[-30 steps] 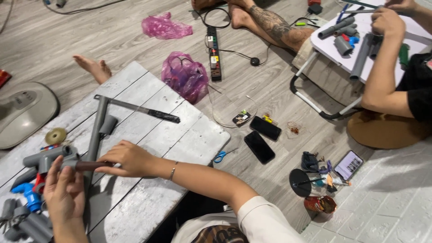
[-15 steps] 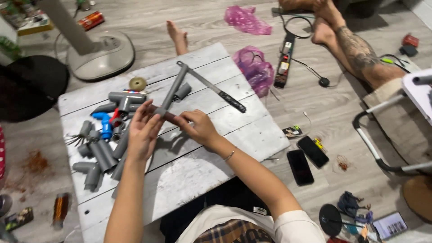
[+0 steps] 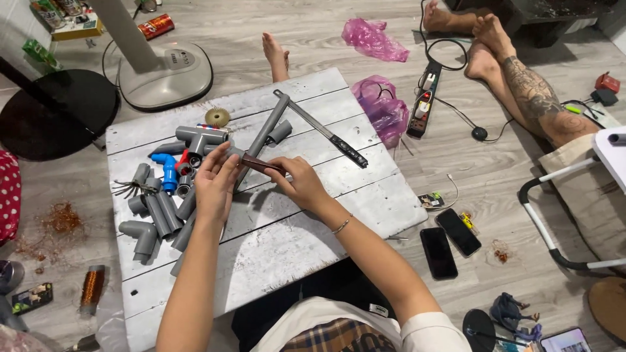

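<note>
Where both hands meet: dark rod mid-board; edges far.

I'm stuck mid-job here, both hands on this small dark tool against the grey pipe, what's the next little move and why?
Probably steady the long grey pipe first. The left hand and right hand both pinch the small dark tool where it crosses the pipe, so nothing pins the pipe to the white board, and it could roll.

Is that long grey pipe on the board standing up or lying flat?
Lying flat. The long grey pipe rests diagonally along the white board, passing under both hands, left hand and right hand.
</note>
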